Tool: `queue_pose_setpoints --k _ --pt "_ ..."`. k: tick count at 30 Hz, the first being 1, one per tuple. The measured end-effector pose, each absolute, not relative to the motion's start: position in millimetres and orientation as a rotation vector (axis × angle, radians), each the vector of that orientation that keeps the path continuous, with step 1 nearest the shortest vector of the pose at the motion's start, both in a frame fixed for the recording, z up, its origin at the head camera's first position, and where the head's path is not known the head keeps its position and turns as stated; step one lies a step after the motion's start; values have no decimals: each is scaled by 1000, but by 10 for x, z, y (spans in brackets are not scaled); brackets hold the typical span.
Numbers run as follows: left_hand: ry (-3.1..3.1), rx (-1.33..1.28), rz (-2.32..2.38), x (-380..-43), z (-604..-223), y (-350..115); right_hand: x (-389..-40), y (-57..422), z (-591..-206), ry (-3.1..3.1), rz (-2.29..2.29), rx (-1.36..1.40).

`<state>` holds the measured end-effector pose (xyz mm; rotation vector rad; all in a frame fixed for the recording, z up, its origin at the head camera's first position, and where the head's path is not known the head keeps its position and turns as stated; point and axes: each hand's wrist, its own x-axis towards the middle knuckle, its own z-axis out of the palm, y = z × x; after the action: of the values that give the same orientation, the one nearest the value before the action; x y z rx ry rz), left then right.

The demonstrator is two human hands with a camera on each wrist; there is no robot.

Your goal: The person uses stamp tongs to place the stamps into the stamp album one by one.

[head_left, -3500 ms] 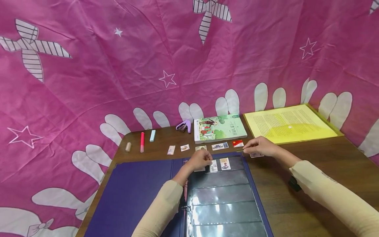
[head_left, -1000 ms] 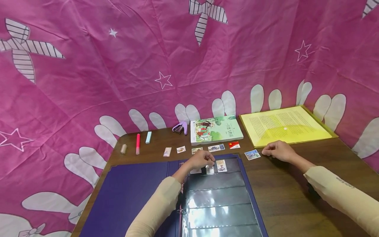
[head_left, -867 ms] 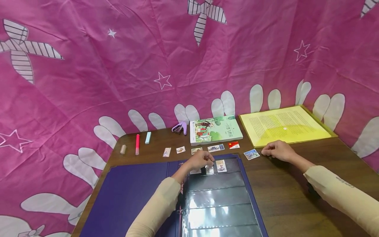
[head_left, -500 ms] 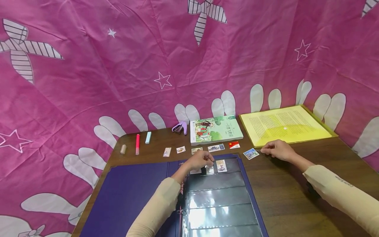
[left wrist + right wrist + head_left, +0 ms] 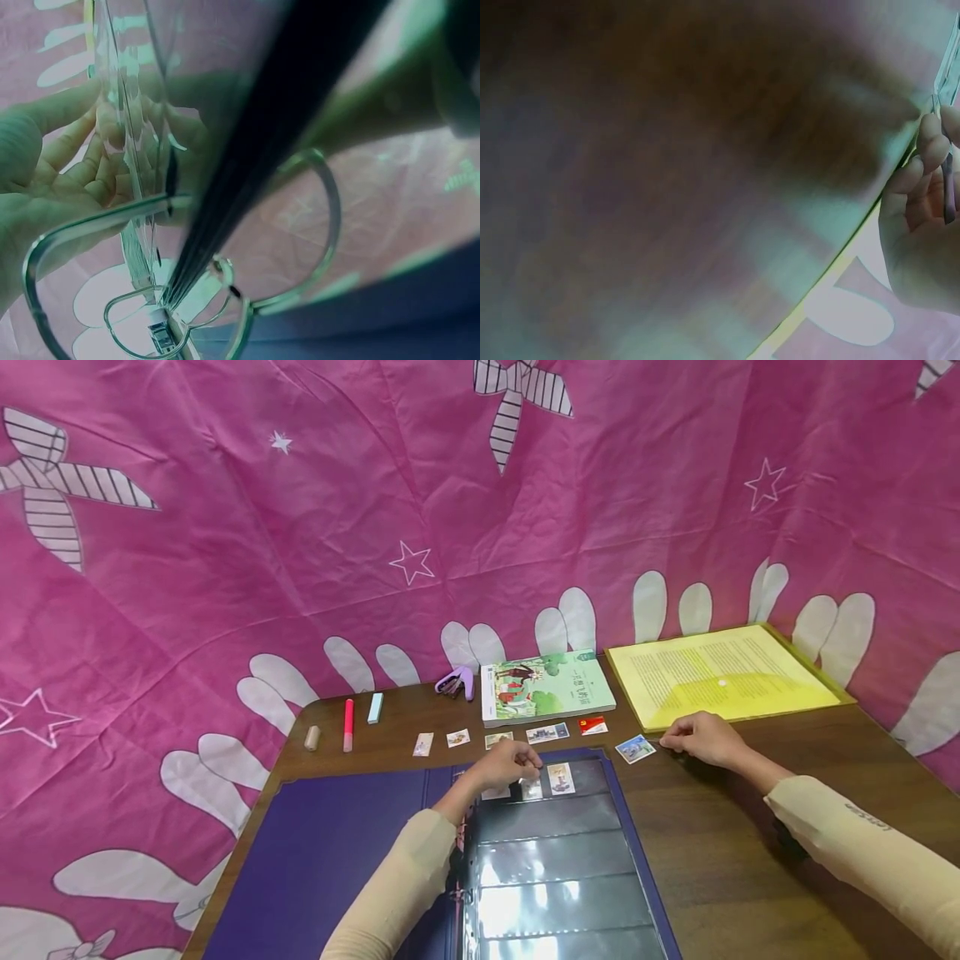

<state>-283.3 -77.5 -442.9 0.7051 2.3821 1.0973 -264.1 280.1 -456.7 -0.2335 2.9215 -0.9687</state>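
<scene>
My left hand (image 5: 504, 766) lies over the top row of the stamp album's pocket page (image 5: 555, 818); in the left wrist view its thumb and fingers pinch the clear sheet (image 5: 127, 112) near the metal rings (image 5: 326, 217). A stamp (image 5: 561, 779) shows in the top pocket just right of this hand, and two more are partly hidden by it. My right hand (image 5: 701, 739) holds tweezers (image 5: 949, 184) right of the album. Their tips point at a loose blue picture stamp (image 5: 635, 749) on the table, right at its edge.
Loose stamps lie behind the album, among them a red one (image 5: 593, 726) and a long one (image 5: 547, 733). Farther back are a green book (image 5: 555, 689), yellow folder (image 5: 735, 677), purple stapler-like tool (image 5: 457, 683), pink pen (image 5: 348, 727) and pale blue stick (image 5: 376, 708).
My right hand has moved right from the album's corner, uncovering the blue picture stamp. Over the last second that stamp has turned slightly on the table. My left hand stays on the page.
</scene>
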Motion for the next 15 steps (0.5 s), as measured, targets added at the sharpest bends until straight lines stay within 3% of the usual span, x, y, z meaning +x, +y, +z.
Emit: queue_pose_setpoints --k 15 --pt "2513 755 1029 -2789 -4440 -831 -2626 2742 -4529 2941 -1069 -156"
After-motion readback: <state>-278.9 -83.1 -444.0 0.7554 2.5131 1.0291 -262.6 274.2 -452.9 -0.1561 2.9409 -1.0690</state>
